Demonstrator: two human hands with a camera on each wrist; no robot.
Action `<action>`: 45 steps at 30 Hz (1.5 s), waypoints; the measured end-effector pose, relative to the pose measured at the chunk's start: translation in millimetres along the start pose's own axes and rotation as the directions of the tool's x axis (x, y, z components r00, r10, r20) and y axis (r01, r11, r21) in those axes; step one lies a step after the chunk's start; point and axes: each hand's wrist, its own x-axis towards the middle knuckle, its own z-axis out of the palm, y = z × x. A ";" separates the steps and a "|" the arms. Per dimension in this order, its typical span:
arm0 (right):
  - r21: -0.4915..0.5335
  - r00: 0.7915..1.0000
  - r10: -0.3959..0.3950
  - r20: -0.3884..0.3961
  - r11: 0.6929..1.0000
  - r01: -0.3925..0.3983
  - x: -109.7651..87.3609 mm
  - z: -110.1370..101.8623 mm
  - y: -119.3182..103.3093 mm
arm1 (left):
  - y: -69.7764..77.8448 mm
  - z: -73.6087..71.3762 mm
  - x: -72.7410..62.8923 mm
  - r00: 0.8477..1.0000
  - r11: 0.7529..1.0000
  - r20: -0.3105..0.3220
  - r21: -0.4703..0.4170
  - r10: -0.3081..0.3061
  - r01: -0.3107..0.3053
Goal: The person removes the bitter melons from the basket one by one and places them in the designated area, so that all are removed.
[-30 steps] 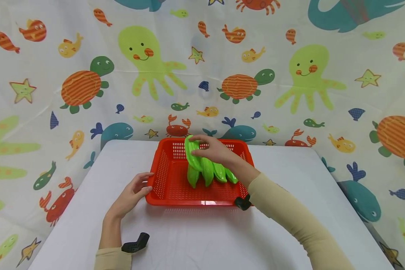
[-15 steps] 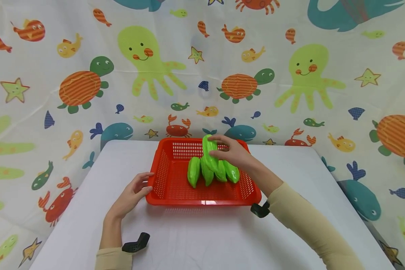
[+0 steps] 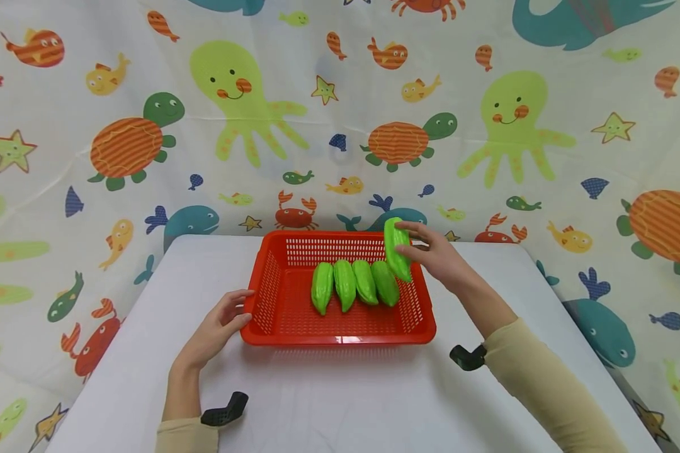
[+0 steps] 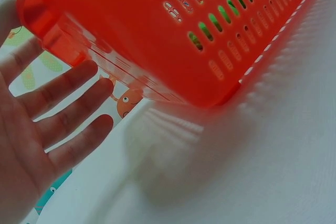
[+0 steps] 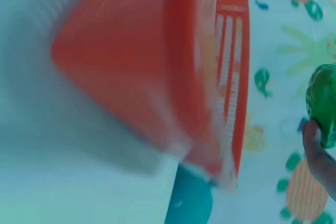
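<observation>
My right hand [image 3: 439, 257] pinches a bright green, ridged bitter melon [image 3: 397, 248] between thumb and fingers, holding it tilted above the right back part of the red basket [image 3: 340, 340]. In the right wrist view only part of this bitter melon [image 5: 321, 106] and a finger show at the edge. Inside the basket, several more bitter melons [image 3: 344, 286] lie side by side in a row. My left hand [image 3: 218, 327] touches the basket's left rim. The left wrist view shows its fingers [image 4: 79, 135] straight and spread beside the basket wall [image 4: 131, 40], with the thumb tip hidden behind the rim.
The basket stands on a white table [image 3: 340, 402] near its back edge. A printed sea-animal curtain [image 3: 340, 176] hangs behind and at both sides. A small black wrist device [image 3: 226, 409] is worn on the left wrist, another black device [image 3: 468, 357] on the right.
My right hand has carried the bitter melon from above the basket's middle to its right side, uncovering the row beneath. My left hand stays at the rim.
</observation>
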 end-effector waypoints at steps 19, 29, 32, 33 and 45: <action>-0.007 0.986 0.148 -0.077 0.989 -0.149 -1.9 -68.8 85.7 | -0.5 0.8 -0.6 1.000 1.000 0.002 -0.021 -0.021 0.021; -0.058 0.972 0.228 -0.064 0.971 -0.232 -0.8 -77.7 119.3 | 1.0 1.0 -1.0 1.000 1.000 -0.004 -0.021 -0.008 0.008; -0.081 0.965 0.255 -0.061 0.962 -0.259 -0.5 -78.2 129.1 | 2.0 1.0 -0.9 1.000 1.000 -0.006 -0.017 -0.008 0.008; -0.086 0.963 0.263 -0.060 0.960 -0.267 -0.4 -78.0 132.1 | 2.1 0.8 -0.8 1.000 1.000 -0.005 -0.016 -0.008 0.008; -0.009 0.946 0.319 -0.059 0.947 -0.320 1.1 -72.1 156.6 | -0.8 -1.0 0.9 1.000 1.000 0.011 -0.026 -0.009 0.009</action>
